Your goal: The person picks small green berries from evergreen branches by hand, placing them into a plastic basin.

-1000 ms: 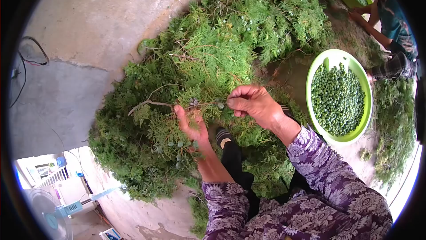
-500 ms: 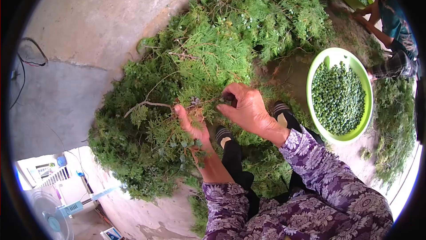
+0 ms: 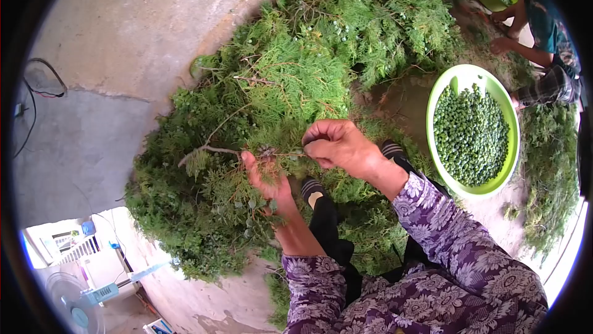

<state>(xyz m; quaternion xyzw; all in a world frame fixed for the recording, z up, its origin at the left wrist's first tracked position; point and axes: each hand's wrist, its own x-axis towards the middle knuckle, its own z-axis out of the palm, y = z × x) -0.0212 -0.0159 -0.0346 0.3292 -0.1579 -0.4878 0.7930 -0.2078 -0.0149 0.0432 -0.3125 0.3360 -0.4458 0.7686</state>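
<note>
Purple sleeves [image 3: 441, 226] with pale flowers, lime-green basin [image 3: 516, 142], black-and-white striped shoes [image 3: 312, 187]

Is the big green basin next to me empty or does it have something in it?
It has something in it: small green cones cover most of the basin's inside.

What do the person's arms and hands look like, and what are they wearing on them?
The left sleeve and right sleeve are purple, printed with big pale flowers, and stop short of the wrists. The left hand and right hand wear no gloves.
</note>
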